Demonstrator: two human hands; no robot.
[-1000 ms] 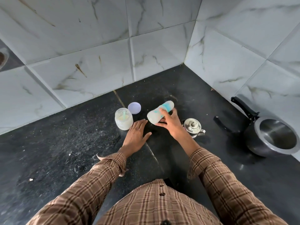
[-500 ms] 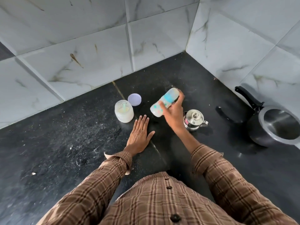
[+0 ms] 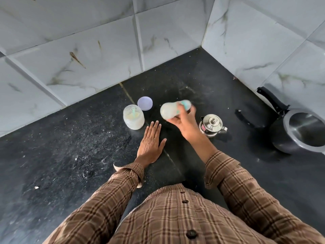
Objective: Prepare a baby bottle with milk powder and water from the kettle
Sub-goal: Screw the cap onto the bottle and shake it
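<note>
right hand [image 3: 184, 120] grips baby bottle [image 3: 173, 110], long axis near-horizontal, base leftward | left hand [image 3: 150, 141] flat on counter [image 3: 70, 155], fingers straight | step: likely mixing

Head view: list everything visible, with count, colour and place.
bottle: one, milky white with teal, tilted in the right hand above the counter
jar: one, clear with pale powder and a green scoop, open, left of the bottle
lid: one, lilac, on the counter behind the jar
kettle: one, steel, lidded, right of the bottle
cooker: one, dark with steel inside, black handle, far right
counter: one, black
wall: white marble tiles
left hand: flat on the counter
right hand: grips the bottle
</note>
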